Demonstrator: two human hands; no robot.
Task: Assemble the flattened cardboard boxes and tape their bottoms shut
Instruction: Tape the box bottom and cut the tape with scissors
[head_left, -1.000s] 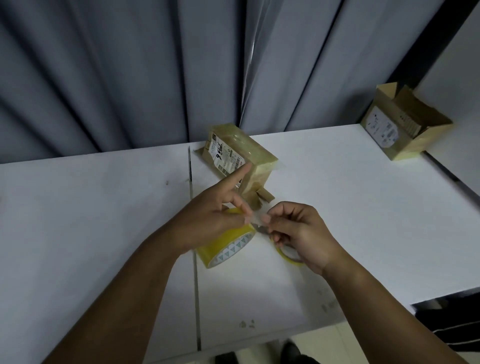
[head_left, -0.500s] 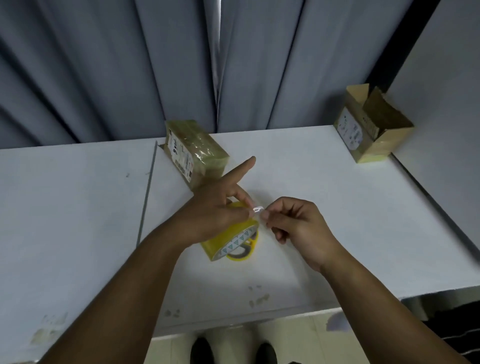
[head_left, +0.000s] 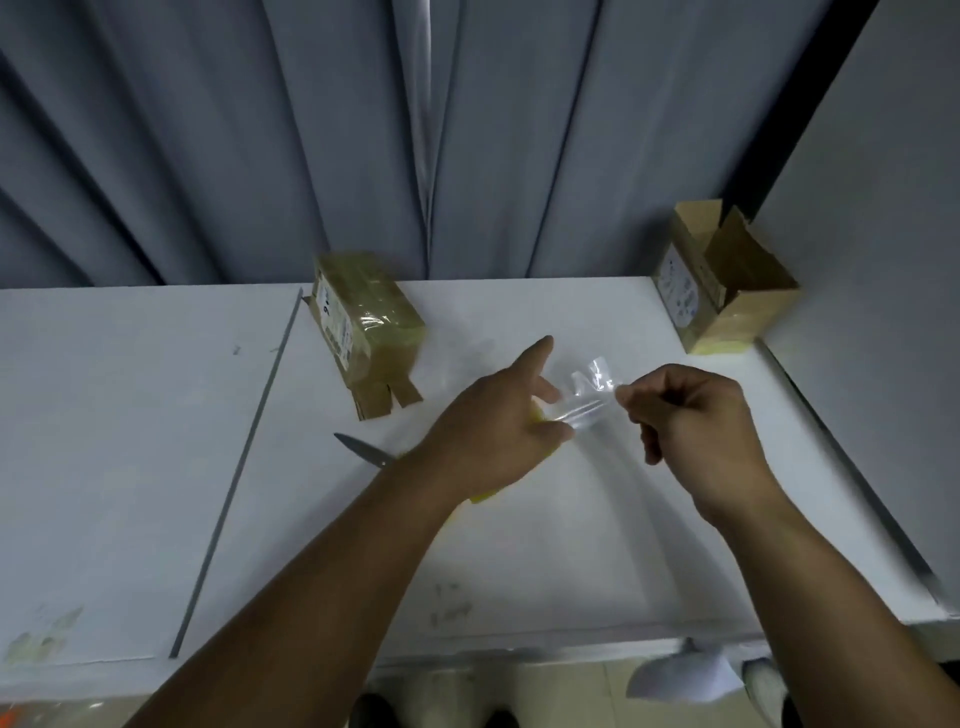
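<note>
Strip drawn longer, roll behind left hand

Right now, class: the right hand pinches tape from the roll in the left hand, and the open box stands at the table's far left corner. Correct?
No: the head view shows the open box at the far right corner. The right hand pinches tape from the roll in the left hand.

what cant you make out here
Head view:
- Yellow tape roll: nearly all hidden by the left hand.
- Grey metal blade: handle end covered by the left forearm.
- White label on the taped brown cardboard box: print too blurred to read.
- Clear tape strip pinched by right hand: motion-blurred edges.
</note>
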